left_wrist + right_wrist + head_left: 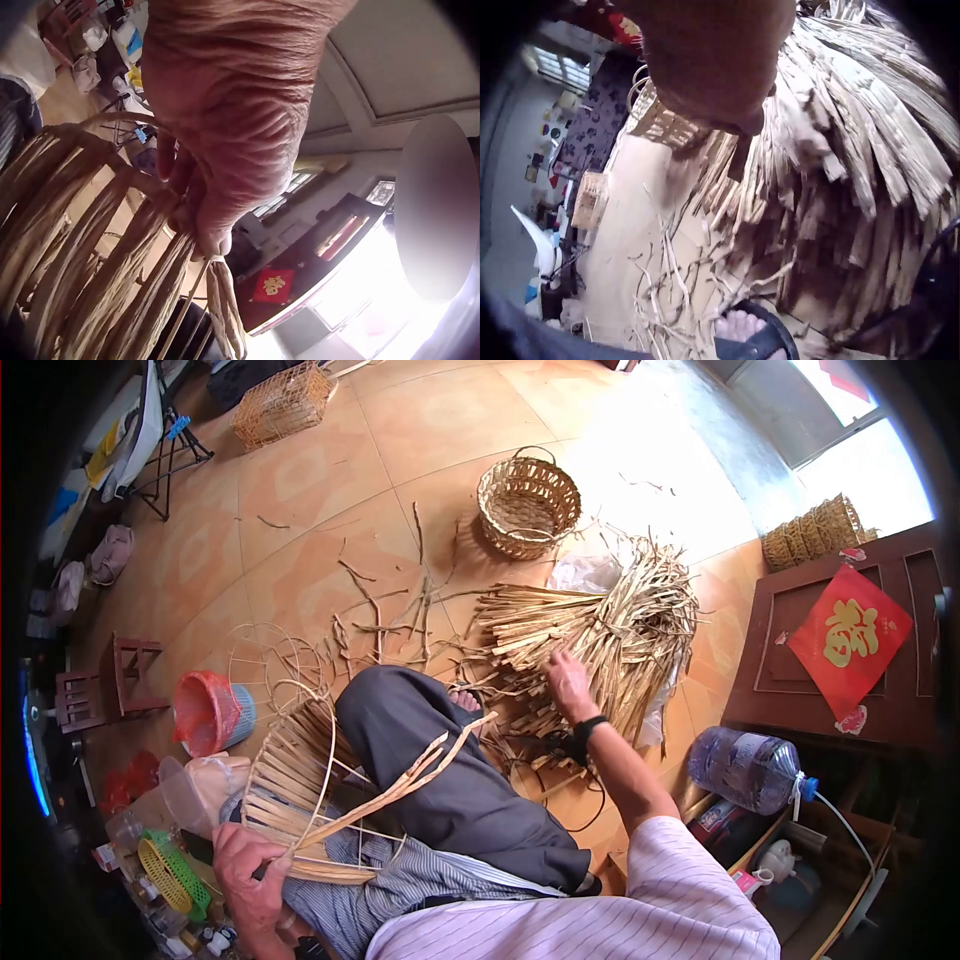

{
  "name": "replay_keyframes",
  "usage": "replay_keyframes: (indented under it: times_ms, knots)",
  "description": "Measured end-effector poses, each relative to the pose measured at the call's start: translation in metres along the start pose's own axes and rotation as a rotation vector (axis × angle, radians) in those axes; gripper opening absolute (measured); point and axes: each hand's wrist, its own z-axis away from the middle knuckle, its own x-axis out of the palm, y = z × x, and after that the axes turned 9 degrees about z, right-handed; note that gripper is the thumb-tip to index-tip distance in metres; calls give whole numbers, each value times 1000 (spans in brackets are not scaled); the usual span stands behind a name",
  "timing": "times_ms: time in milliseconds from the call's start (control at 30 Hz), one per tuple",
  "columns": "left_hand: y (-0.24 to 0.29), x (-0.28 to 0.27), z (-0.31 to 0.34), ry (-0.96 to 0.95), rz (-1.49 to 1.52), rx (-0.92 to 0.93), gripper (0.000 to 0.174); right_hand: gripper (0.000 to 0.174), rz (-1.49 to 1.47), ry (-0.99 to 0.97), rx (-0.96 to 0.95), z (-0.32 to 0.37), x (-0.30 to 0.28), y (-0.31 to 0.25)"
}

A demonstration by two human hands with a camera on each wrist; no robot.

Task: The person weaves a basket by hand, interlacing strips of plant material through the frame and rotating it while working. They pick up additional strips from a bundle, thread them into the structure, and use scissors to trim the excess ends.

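A partly woven basket [290, 770] with a round hoop lies across the person's lap. The left hand [250, 870] grips its edge, thumb and fingers pinching the rim beside a folded plant strip [225, 307]. From there a long forked strip [430, 765] sticks out over the dark trouser leg. The right hand [570, 682] reaches down to a big tied bundle of dried plant strips [640, 610] on the floor, its fingers at the cut ends. In the right wrist view its fingertips are hidden, so whether it holds a strip I cannot tell.
A finished handled basket [528, 505] stands on the tiled floor beyond the bundle. Loose twig-like strips [380, 610] lie scattered near the sandalled foot [750, 334]. A lined bucket [215, 712] is at left, a large water bottle [740, 770] at right.
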Motion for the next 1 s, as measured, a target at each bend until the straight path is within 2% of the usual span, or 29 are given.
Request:
replay_keyframes:
  times_ms: [200, 367, 467, 500, 600, 633, 667, 767, 800, 867, 967, 1000]
  knots:
    - [0, 1, 3, 32, -2, 13, 24, 18, -109, -36, -252, 84, -29, -71]
    - [2, 2, 4, 36, -2, 33, 23, 13, -360, 54, -272, 129, -44, -102]
    - [0, 2, 5, 48, 2, 56, 20, 10, -460, -19, -310, 135, -52, -108]
    - [-1, 3, 5, 55, 3, 62, 19, 12, -498, 19, -319, 132, -54, -109]
    - [-2, 4, 9, 71, 2, 71, 18, 13, -689, -8, -241, 122, -64, -99]
    - [-2, 5, 9, 76, 1, 74, 17, 13, -814, -79, -126, 117, -75, -96]
    - [-2, 5, 10, 82, -3, 72, 17, 12, -834, 15, -71, 112, -74, -94]
    - [-3, 5, 13, 97, -2, 70, 18, 16, -1086, 86, 113, 92, -92, -89]
    - [-5, 6, 14, 99, 5, 70, 17, 17, -1050, 90, 126, 86, -100, -87]
    - [-6, 5, 15, 102, 5, 70, 17, 14, -959, 177, 58, 75, -166, -92]
    - [-6, 6, 15, 103, -4, 81, 16, 13, -1000, 259, -160, 70, -238, -111]
    - [-7, 6, 15, 106, -4, 90, 16, 14, -812, 236, -199, 71, -247, -117]
